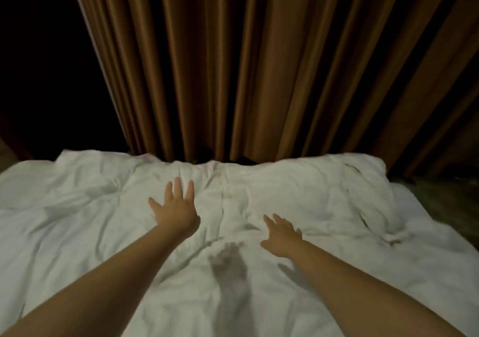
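we're in a bedroom, maybe a hotel room, rumpled white duvet (103, 220) covering the bed, long brown pleated curtains (259, 64) hanging right behind it, dim lighting

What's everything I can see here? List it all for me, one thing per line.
duvet: one, white and rumpled, spread across the bed and filling the lower half of the view
curtain: one, brown with long pleats, hanging behind the far edge of the bed
dark gap: one, black, left of the curtain; nothing can be made out in it
floor: one strip, dark greenish, at the right edge beyond the duvet
shadows: two, grey, on the duvet near the hands
left hand: one, bare, fingers spread, over the middle of the duvet
right hand: one, bare, fingers spread, nearer the camera
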Demonstrator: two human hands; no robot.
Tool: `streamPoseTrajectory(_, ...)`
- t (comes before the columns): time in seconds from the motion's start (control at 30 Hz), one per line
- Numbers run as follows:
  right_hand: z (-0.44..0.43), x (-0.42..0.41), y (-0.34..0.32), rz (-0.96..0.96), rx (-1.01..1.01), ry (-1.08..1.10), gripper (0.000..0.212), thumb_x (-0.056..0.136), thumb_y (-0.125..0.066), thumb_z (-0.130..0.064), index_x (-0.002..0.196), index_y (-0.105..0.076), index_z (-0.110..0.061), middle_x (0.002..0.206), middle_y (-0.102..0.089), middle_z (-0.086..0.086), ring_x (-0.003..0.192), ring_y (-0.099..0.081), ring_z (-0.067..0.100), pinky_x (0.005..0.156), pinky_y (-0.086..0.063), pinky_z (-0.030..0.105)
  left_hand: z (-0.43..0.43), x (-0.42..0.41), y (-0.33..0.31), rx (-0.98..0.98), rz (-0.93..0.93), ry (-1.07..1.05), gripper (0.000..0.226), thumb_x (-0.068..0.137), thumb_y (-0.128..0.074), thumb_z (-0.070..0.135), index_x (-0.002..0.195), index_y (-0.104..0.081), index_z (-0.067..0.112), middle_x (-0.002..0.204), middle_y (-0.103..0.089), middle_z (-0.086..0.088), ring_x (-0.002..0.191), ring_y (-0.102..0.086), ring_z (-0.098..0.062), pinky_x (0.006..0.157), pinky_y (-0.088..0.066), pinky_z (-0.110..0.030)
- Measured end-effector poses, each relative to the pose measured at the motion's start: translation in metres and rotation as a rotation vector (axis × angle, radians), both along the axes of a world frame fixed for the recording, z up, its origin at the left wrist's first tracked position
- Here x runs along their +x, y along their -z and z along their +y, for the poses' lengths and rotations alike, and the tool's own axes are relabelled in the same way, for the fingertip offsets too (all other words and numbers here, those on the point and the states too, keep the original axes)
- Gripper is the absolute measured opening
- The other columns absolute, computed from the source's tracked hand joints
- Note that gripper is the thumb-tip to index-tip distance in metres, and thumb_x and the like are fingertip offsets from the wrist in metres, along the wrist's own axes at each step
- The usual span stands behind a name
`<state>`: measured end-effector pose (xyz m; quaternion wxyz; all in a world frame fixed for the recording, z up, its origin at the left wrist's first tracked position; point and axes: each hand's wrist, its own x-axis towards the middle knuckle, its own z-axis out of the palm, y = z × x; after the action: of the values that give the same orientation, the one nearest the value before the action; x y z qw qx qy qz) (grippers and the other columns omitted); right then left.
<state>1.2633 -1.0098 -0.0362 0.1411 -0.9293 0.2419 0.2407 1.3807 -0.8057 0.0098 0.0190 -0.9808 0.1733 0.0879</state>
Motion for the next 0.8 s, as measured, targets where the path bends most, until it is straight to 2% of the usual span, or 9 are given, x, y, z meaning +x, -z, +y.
streamPoseTrajectory(0.17, 0.038, -0.057, -0.012, -0.127, -0.075, -0.032, 0.069, 0.097, -0.043, -0.033, 0.153, -0.003, -0.029, 0.161, 0.002, -0.001, 0.148, 0.002, 0.023, 0.118, -0.004, 0.05, -0.006, -0.09, 0.01, 0.017, 0.063, 0.149, 0.078, 0.095, -0.04, 0.034, 0.15, 0.014, 0.026, 0.158, 0.019, -0.006, 0.146, 0.013, -0.023, 0.113, -0.008, -0.06)
streamPoseTrajectory(0.33, 0.087, -0.122, -0.039, -0.251, -0.07, 0.041, 0.067, 0.096, -0.042, -0.027, 0.153, -0.007, -0.028, 0.161, -0.002, 0.0, 0.148, 0.001, 0.022, 0.117, 0.001, 0.051, 0.004, -0.173, 0.002, -0.047, 0.086, 0.187, 0.078, 0.094, -0.042, 0.034, 0.151, 0.012, 0.027, 0.159, 0.015, -0.005, 0.147, 0.01, -0.022, 0.113, -0.008, -0.059)
streamPoseTrajectory(0.53, 0.128, -0.242, -0.049, -0.284, -0.065, 0.19, 0.068, 0.097, -0.045, -0.031, 0.153, -0.006, -0.031, 0.161, -0.003, 0.0, 0.148, 0.0, 0.022, 0.117, 0.001, 0.051, 0.006, -0.295, 0.005, -0.07, 0.125, 0.313, 0.078, 0.096, -0.041, 0.045, 0.151, 0.012, 0.026, 0.159, 0.015, -0.007, 0.147, 0.008, -0.023, 0.113, -0.01, -0.057)
streamPoseTrajectory(0.8, 0.113, -0.405, -0.038, -0.282, -0.046, 0.38, 0.069, 0.097, -0.045, -0.029, 0.153, -0.005, -0.031, 0.161, -0.002, 0.0, 0.148, 0.0, 0.022, 0.117, 0.0, 0.05, -0.013, -0.457, 0.014, -0.087, 0.141, 0.463, 0.076, 0.097, -0.04, 0.043, 0.151, 0.012, 0.027, 0.159, 0.015, -0.006, 0.147, 0.007, -0.023, 0.114, -0.01, -0.056)
